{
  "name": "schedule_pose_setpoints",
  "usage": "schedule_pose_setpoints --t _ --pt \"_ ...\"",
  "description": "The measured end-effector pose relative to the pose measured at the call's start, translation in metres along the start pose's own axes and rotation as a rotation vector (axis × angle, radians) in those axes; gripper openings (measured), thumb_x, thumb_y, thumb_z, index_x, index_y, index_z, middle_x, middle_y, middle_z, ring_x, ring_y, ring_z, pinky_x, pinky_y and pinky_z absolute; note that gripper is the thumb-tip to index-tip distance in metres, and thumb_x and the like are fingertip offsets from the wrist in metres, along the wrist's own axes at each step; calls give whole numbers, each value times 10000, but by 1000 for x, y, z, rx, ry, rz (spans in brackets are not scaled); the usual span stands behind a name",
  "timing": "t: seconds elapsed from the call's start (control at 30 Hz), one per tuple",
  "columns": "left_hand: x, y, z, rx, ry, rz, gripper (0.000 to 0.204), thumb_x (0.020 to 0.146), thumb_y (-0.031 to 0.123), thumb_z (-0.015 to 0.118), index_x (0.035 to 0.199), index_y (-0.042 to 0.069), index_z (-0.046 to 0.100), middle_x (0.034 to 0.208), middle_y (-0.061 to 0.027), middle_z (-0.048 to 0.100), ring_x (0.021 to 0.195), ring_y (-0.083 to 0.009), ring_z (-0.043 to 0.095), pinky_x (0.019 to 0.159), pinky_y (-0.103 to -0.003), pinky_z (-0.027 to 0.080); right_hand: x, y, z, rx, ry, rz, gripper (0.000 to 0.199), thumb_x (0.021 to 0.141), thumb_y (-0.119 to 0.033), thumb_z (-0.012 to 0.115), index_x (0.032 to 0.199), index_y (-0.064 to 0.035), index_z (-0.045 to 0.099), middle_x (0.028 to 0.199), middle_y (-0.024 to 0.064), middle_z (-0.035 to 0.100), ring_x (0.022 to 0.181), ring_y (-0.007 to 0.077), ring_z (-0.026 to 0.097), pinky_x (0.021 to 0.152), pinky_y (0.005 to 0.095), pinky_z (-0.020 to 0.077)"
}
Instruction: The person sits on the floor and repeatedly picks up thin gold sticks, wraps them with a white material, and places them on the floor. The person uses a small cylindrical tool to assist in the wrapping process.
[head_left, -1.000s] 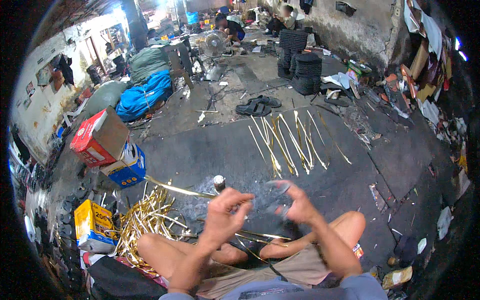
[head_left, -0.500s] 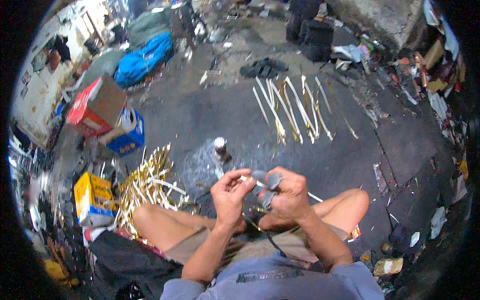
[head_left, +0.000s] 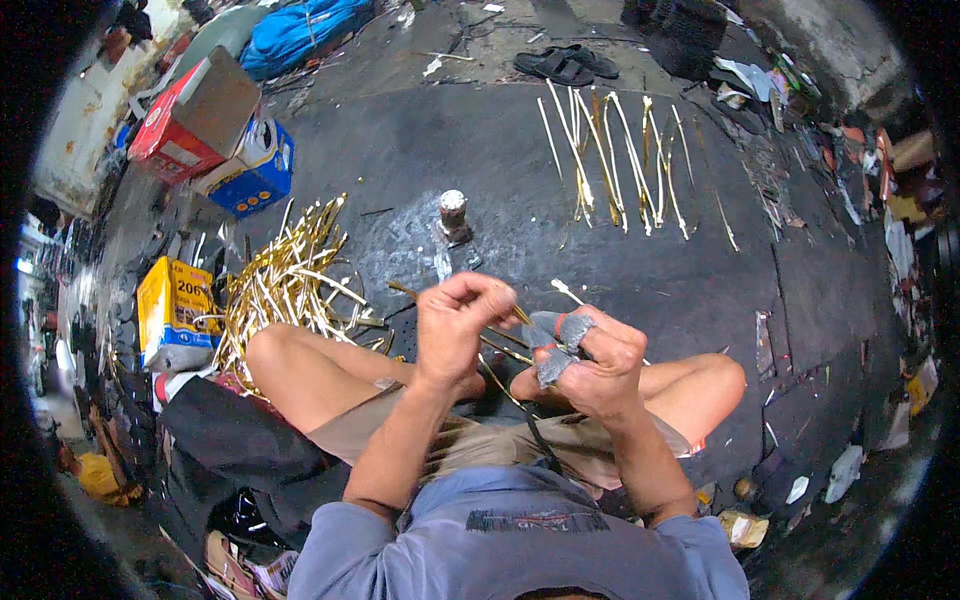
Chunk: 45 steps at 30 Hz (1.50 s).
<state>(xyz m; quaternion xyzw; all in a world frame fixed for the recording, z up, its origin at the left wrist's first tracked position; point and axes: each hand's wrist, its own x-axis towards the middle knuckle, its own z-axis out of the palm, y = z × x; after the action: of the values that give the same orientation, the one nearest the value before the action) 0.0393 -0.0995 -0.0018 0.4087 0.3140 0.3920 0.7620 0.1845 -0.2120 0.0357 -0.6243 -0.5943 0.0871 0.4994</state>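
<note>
My left hand (head_left: pixel 452 325) is closed in a pinch, with a narrow gold strip (head_left: pixel 521 314) coming out at its fingertips. Just to its right, my right hand (head_left: pixel 603 368) has its thumb and finger pressed together around the strip's other part. Grey finger wraps (head_left: pixel 549 372) with orange bands cover those fingertips. A white strip end (head_left: pixel 566 291) sticks out beyond the right hand. A heap of gold and white strips (head_left: pixel 290 270) lies by my left knee. Farther off at the right, several strips (head_left: pixel 620 160) are laid side by side on the dark mat (head_left: pixel 385 140).
A small white-topped container (head_left: pixel 453 208) stands on the mat amid white smears. At the left are a red box (head_left: pixel 180 135), a blue box (head_left: pixel 262 170) and a yellow box (head_left: pixel 175 300). Black sandals (head_left: pixel 560 66) lie at the far edge. Scraps litter the right side.
My hands have moved slightly apart, and the left has turned so its back shows. A gold strip now shows between them. The view has tipped downward.
</note>
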Motion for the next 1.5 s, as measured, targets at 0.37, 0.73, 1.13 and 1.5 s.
schedule_pose_setpoints --t 0.37,0.73,1.13,1.5 --pt "115 28 -150 90 386 -159 136 925 197 713 869 95 642 704 5 584 589 -107 517 558 -240 414 -71 14 -6 -26 -156 173 180 671 -56 786 838 -21 728 709 100 657 608 237 640 551 348 492" --pt "167 -85 -261 663 893 -206 367 856 311 781 919 -29 660 826 -152 655 661 -268 617 604 -400 509 -143 56 -16 -54 -270 263 131 710 -70 731 826 -20 698 745 171 658 650 349 643 599 421 491" --pt "160 -315 -33 1475 -569 524 274 841 112 663 1113 128 691 1161 -102 565 1088 -329 570 842 -444 532 -156 98 -3 -330 -249 615 293 811 -93 720 1076 27 682 901 178 680 793 328 686 730 420 533" --pt "90 -180 8 889 -324 -31 212 797 141 762 991 56 770 861 -119 736 725 -187 685 690 -342 540 -60 104 -27 -422 34 295 407 752 -45 762 1131 57 652 1154 185 661 1016 374 647 909 412 521"
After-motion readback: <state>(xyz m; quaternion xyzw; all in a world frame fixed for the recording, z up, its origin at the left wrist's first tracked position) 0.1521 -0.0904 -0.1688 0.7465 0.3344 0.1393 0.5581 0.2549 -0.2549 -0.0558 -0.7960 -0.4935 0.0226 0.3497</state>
